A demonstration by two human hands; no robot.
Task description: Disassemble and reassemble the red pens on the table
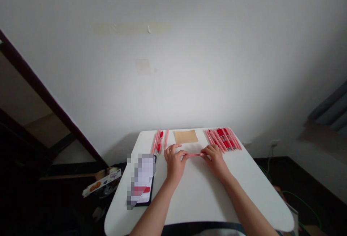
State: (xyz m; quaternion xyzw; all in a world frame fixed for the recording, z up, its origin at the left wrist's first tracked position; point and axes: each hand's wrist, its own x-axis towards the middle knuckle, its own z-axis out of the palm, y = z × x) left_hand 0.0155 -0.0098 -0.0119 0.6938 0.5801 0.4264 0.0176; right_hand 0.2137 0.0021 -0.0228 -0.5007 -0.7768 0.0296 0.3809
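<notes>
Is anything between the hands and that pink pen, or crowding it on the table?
Nothing visible. The left hand and right hand each pinch an end of the pen over bare table. The brown card lies beyond it, apart.

left hand (175,162) + right hand (215,160): gripping pink pen (194,155) | white table (195,192)

- I see a white counter (195,192) with rounded corners, set against the wall.
- At its left edge lies a dark-framed tablet (141,183), screen up.
- Along the far edge, left of centre, lies a small cluster of red and pink pens (158,142), with a single pink pen (166,139) just beside it.
- A tan sheet (185,136) lies flat at the far middle.
- At the far right, a larger row of pens (223,139) lies side by side.
</notes>
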